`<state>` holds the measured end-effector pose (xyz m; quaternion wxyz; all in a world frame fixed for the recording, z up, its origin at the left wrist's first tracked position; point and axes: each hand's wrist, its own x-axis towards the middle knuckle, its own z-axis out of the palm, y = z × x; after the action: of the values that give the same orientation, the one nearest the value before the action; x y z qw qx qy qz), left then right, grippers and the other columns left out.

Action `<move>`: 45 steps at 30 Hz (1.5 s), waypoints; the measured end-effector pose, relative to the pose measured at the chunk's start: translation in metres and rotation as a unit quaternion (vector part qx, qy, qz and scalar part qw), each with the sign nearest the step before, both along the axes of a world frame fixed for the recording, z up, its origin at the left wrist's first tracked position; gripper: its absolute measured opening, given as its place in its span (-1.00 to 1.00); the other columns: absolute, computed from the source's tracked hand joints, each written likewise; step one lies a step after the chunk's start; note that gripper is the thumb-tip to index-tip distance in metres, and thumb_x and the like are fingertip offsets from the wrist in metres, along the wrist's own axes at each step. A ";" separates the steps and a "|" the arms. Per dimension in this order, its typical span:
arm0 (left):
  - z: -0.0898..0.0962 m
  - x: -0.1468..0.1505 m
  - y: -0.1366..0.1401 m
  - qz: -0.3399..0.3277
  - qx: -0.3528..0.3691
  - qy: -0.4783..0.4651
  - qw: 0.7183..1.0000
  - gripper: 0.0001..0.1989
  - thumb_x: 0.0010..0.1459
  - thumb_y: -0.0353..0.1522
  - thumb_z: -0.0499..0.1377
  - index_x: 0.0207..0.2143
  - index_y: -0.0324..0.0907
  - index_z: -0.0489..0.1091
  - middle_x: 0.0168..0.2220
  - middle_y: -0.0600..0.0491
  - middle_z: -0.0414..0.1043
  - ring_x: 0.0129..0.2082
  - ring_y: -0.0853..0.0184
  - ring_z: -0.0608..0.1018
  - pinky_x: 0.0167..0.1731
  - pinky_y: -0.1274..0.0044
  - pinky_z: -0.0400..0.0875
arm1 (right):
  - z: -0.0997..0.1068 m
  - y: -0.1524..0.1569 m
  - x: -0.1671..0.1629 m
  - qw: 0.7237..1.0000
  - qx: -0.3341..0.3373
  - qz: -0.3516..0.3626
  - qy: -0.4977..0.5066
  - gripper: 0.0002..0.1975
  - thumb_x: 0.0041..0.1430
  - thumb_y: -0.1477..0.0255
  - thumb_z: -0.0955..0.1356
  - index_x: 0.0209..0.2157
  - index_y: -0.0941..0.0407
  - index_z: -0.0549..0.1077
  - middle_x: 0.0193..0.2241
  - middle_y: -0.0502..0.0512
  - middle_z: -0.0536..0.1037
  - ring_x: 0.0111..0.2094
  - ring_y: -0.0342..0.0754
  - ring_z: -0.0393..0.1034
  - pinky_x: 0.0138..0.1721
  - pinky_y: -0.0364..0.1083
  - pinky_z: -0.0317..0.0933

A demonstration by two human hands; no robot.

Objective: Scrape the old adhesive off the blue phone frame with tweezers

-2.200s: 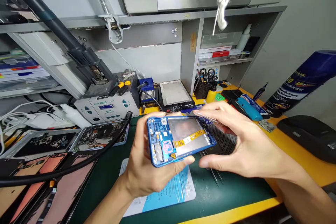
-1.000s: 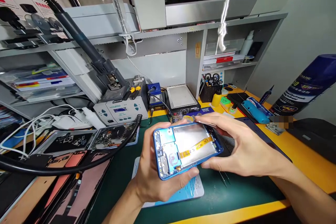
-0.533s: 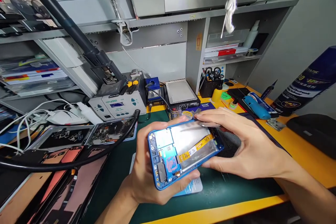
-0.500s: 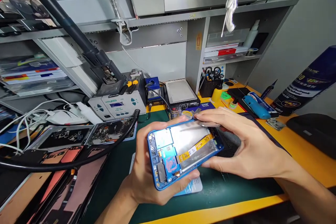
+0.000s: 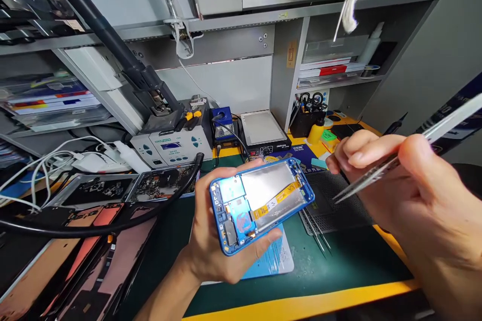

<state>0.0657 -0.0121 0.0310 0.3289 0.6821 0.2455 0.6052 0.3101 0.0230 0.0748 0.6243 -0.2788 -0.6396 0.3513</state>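
Dark green work mat (image 5: 331, 271) on a yellow bench (image 5: 301, 302), grey shelving (image 5: 288, 50) at the far side. Left hand (image 5: 216, 261) raised, fingers wrapped behind the far edge and thumb along the near edge of an opened blue-framed phone (image 5: 263, 200), held snugly, tilted, above a light-blue printed sheet (image 5: 265, 263). Right hand (image 5: 406, 195) lifted to the right, fingers curled, thumb and forefinger pinching slim silver metal tweezers (image 5: 361, 183); tips point left and down, clear of the phone, over a black perforated pad (image 5: 331, 215).
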 end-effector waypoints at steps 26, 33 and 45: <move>-0.002 0.000 -0.001 -0.132 -0.173 -0.135 0.967 -0.19 0.03 -0.50 0.43 0.24 0.02 0.14 0.28 -0.09 0.42 0.22 0.11 0.52 0.24 0.26 0.42 | -0.009 0.011 -0.002 0.928 0.118 0.006 -0.352 -0.33 0.01 0.14 0.55 0.17 -0.34 0.39 -0.03 -0.07 0.59 0.01 0.14 0.54 -0.23 -0.05 0.56; -0.001 -0.002 -0.003 -0.171 -0.150 -0.152 0.962 -0.26 0.14 -0.54 0.32 0.29 -0.02 0.13 0.33 -0.13 0.35 0.26 0.11 0.47 0.26 0.27 0.39 | -0.009 0.009 0.000 0.933 0.119 0.022 -0.340 -0.35 0.04 0.19 0.55 0.17 -0.31 0.39 0.00 -0.08 0.58 0.03 0.07 0.54 -0.04 -0.12 0.53; -0.004 -0.001 -0.002 -0.104 -0.133 -0.098 0.981 -0.25 0.09 -0.45 0.35 0.27 -0.04 0.11 0.28 -0.11 0.40 0.24 0.07 0.49 0.27 0.19 0.37 | -0.010 0.006 -0.002 0.935 0.122 0.012 -0.332 -0.34 0.02 0.21 0.55 0.17 -0.28 0.40 -0.01 -0.05 0.58 0.02 0.09 0.53 0.02 -0.08 0.50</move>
<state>0.0645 -0.0141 0.0267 0.5004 0.5918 0.2179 0.5932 0.3082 0.0288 0.0645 0.4013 -0.2930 -0.8519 0.1654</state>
